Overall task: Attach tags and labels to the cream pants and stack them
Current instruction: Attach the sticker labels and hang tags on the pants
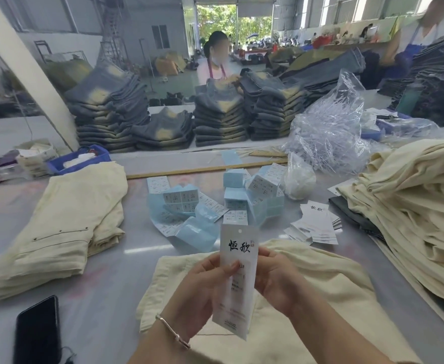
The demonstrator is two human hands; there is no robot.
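- Left hand [205, 282] and right hand [276, 279] both pinch an upright hang tag [238, 261], likely steadying it for labelling.
- Cream pants [307, 274] lie beneath on the tabletop [105, 292], awaiting it.
- Finished stack [55, 232] sits left.

Folded pants [58, 232] lie left, sticker sheets [215, 203] centre, heaped pants [412, 219] right.

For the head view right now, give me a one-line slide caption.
Both hands, left and right, hold a white hang tag above cream pants on the table.
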